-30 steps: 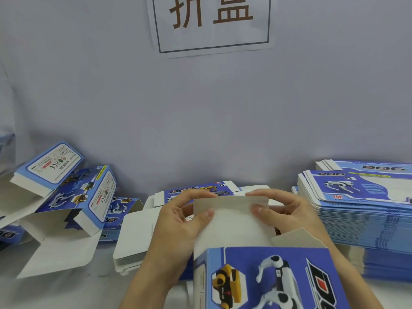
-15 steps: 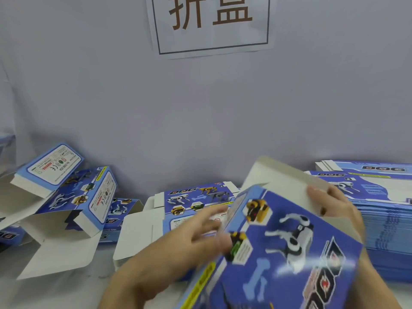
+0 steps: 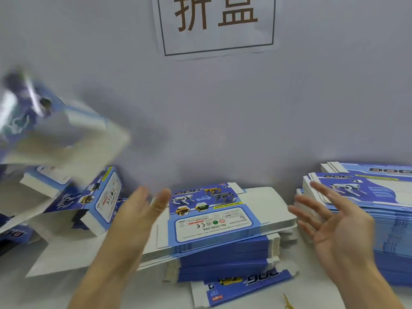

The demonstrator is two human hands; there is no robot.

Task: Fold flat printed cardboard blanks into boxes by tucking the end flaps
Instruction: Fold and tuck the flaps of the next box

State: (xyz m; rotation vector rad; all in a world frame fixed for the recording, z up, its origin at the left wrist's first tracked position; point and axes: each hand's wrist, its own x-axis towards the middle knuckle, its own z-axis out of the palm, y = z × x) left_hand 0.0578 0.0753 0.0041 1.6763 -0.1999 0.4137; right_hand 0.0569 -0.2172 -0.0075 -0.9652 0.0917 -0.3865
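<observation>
Head camera looks down on a white table (image 3: 289, 293) set against a grey wall with a paper sign (image 3: 217, 25) bearing two brown characters. Both hands are empty, fingers spread and relaxed: the left hand (image 3: 142, 215) hovers just left of the middle stack of flat blanks (image 3: 214, 221), palm turned inward, and the right hand (image 3: 334, 224) hovers between that stack and the taller stack of blanks (image 3: 367, 197) on the right, palm up. Neither hand touches any cardboard. A folded box (image 3: 51, 128) hangs in mid-air at the upper left, heavily blurred, its blue printed face and white flap barely readable, well apart from both hands. Below it lies a loose pile of folded boxes (image 3: 93, 201) with white flaps open, resting on the table against the wall. The top blank of the middle stack shows robot dogs and a warning label, printed upside down to the viewer. One more blank (image 3: 243, 284) sticks out from under the stack near the front edge, and a small yellow object (image 3: 288, 303), too small to identify, sits beside it.
</observation>
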